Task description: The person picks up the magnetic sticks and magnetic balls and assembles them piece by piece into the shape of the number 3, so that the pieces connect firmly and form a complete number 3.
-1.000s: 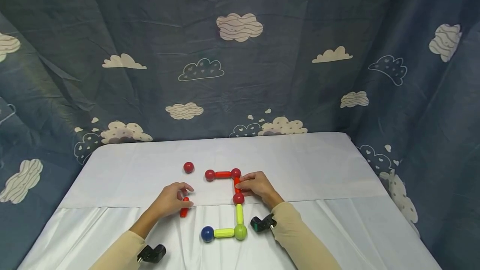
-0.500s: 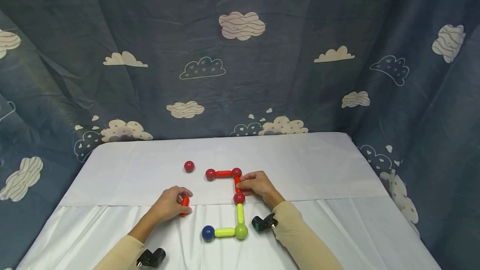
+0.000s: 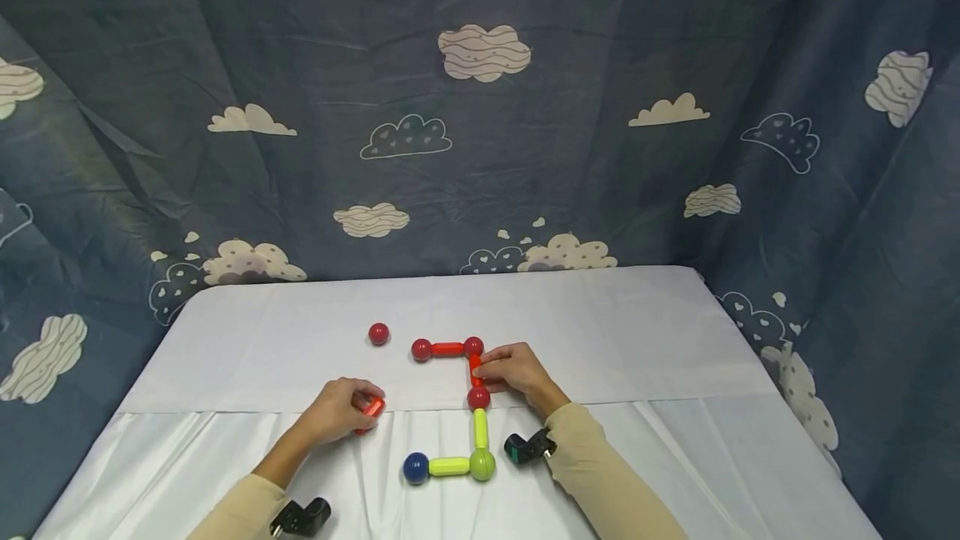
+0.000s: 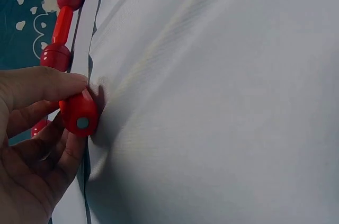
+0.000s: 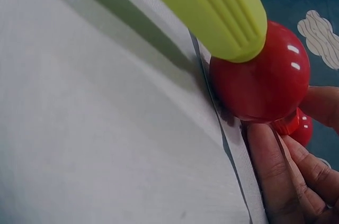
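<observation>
My left hand (image 3: 337, 413) pinches a loose red magnetic rod (image 3: 373, 407) between thumb and fingers, left of the joined pieces. In the left wrist view, that rod's end (image 4: 79, 115) shows a small metal disc. My right hand (image 3: 520, 373) grips an upright red rod (image 3: 476, 363) in the chain, between an upper red ball (image 3: 473, 346) and a lower red ball (image 3: 477, 397). From the upper ball another red rod (image 3: 447, 349) runs left to a red ball (image 3: 422, 350). Under the lower ball comes a yellow-green rod (image 5: 222, 12), partly filling the right wrist view.
A lone red ball (image 3: 378, 334) lies at the back left. The chain's lower part has a green ball (image 3: 482, 464), a yellow-green rod (image 3: 449, 466) and a blue ball (image 3: 416, 467). White cloth (image 3: 637, 332) covers the table, with a cloud-patterned curtain (image 3: 555, 157) behind.
My left fingers have closed round the loose red rod and tilted it, its upper end turning to the right. The right hand and the chain keep their places.
</observation>
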A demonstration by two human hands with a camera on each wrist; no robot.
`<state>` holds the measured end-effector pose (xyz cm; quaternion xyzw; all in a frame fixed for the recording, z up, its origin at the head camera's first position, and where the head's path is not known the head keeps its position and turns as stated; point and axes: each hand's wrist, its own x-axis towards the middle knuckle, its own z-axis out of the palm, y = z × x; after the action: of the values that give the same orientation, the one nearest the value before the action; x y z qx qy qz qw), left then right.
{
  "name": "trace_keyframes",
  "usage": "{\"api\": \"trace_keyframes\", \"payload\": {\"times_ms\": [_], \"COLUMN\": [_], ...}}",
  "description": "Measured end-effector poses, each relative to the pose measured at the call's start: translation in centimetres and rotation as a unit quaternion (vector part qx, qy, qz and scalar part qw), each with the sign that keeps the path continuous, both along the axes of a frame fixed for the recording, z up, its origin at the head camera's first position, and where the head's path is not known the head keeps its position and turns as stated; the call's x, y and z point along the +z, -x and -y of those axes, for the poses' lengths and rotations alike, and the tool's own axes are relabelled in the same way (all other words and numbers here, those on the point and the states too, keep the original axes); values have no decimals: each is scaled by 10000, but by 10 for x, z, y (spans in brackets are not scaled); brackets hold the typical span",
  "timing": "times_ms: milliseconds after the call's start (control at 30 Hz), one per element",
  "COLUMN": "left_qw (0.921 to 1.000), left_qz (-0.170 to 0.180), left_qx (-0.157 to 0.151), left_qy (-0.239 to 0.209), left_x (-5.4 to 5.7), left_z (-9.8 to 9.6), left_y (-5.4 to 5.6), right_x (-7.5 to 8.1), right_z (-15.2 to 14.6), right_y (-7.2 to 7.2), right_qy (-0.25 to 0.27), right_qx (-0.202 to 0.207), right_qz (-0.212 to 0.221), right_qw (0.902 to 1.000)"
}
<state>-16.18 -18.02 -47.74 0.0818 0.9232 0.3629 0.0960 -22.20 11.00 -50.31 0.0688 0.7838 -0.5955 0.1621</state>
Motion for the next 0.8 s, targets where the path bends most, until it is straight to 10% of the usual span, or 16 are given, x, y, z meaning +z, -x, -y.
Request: {"api": "trace_keyframes", "payload": {"times_ms": [800], "left_qw": [9989], "left_qz": [17], "left_qx": [-458], "left_qy": [6], "left_x": [9], "left_z": [-34], "left_y": [3], "right_x": [-1], "right_z": [0], "right_y": [1], "right_qy": [153], "right_qx": [-62], "right_qz": [47], "right_qw": [9999]}}
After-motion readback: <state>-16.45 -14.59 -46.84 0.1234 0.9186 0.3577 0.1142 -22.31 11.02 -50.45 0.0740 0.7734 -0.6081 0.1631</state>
